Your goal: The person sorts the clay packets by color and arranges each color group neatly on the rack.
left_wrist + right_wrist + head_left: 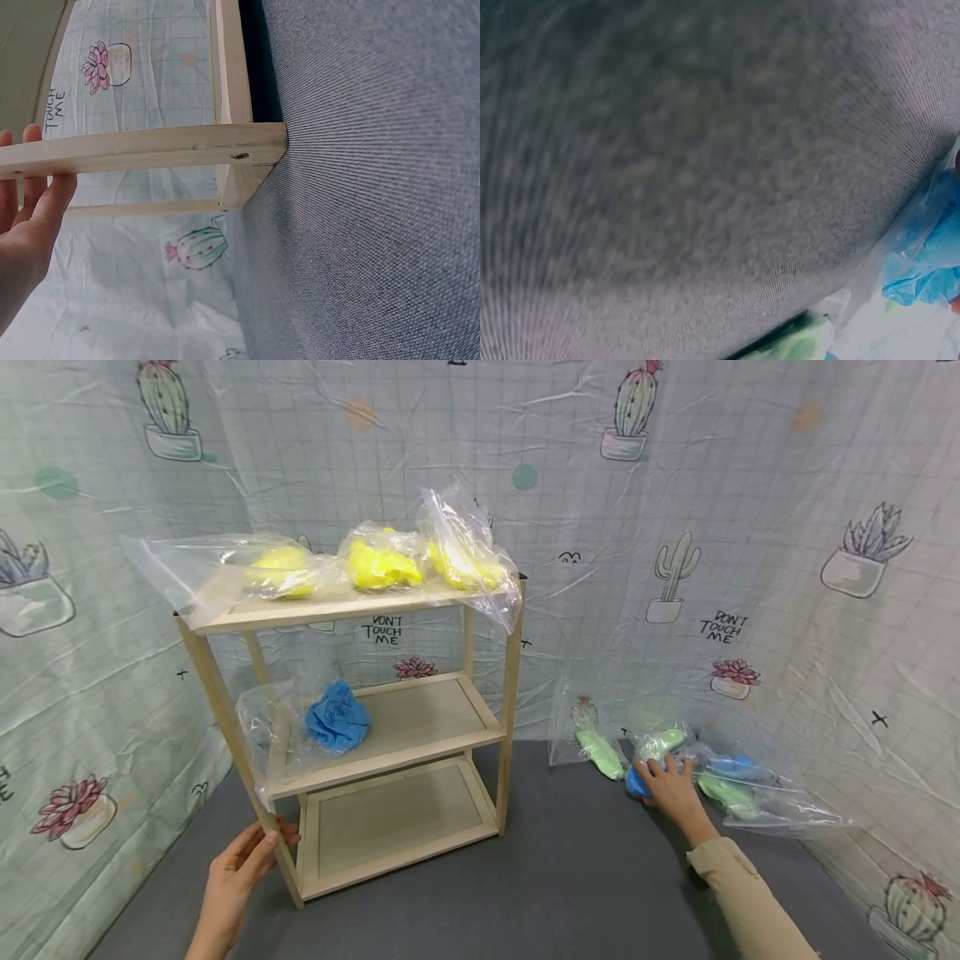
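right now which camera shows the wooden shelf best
The head view: it takes in the shelf from top board to feet, all three levels visible. The left wrist view shows only part of it up close, with the left hand gripping a post. The right wrist view shows none.

the left grip holds a pale wooden post that meets grey ribbed cloth.

Wrinkled, pale, gridded sheeting printed with potted cacti and "DON'T TOUCH ME" lettering hangs behind and beside a dark grey, finely ribbed surface.
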A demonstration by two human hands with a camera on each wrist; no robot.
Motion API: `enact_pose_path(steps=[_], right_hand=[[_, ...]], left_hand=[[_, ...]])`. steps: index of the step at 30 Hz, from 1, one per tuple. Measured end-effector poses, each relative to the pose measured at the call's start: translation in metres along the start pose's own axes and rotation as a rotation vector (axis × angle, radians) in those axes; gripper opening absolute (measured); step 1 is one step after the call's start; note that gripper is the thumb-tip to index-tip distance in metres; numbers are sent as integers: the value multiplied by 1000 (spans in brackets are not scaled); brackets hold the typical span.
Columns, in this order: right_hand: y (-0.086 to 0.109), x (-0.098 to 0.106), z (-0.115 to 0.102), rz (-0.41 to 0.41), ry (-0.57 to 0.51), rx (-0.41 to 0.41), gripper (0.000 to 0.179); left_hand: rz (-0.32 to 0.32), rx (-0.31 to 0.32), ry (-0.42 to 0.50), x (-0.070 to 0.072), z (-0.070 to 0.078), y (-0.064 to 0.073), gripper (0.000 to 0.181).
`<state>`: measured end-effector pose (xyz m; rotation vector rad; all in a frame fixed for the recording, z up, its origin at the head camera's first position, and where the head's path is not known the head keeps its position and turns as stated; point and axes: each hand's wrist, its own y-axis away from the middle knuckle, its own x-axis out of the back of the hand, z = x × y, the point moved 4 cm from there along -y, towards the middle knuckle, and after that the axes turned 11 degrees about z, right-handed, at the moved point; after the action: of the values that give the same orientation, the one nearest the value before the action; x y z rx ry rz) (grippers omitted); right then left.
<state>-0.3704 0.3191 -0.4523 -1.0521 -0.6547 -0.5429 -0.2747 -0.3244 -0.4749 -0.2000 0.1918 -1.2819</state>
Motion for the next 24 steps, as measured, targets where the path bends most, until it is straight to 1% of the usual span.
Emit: enact_pose_path(steps=[2,4,5,8,9,10,11,12,13,14,15,16,18,19,20,21,23,24], right_hand=[[0,2,-1,15,5,20,66],[0,3,-1,32,7,40,66],[0,4,-2,41,11,52,66],[1,7,-3,87,21,93,67],[1,8,-4,110,21,106,68],[1,9,-4,132,24,118,69],[1,10,-5,154,25,128,70],[2,12,-5,175,23,137,70],[2,13,-5,193,21,144,70],[2,15,-6,209,15,150,70],[1,17,-7,221,11,156,70],[1,19,-8,229,4,160,70],[1,23,-10,242,-14,172,70],[0,26,-11,244,-19,176,70],[0,29,-13,250,-32,183,71],[0,31,-14,264,-49,192,67],[-1,37,-17,266,-62,198,69],[-2,39,-19,268,-68,198,70]], left_hand=[[13,39,-53,1,-2,0,45],[32,44,-61,1,-5,-1,46],[31,37,-53,0,-3,-1,45],[22,35,-52,-5,13,6,43],[14,12,-20,-7,17,7,41],[8,6,-12,-8,22,9,40],[-3,5,-4,-10,26,10,39],[-9,8,-10,-10,27,11,39],[-7,-8,8,-9,25,10,38],[-9,-14,7,-8,23,9,38],[-15,-12,10,-7,20,7,38],[-16,4,-10,-6,18,7,39],[-20,-10,-2,-2,9,3,40],[-16,-6,-5,-2,7,2,41],[-14,14,-27,-1,7,2,42],[-8,20,-30,-1,5,2,43],[5,29,-51,1,-1,0,45],[8,37,-52,-1,3,1,45]])
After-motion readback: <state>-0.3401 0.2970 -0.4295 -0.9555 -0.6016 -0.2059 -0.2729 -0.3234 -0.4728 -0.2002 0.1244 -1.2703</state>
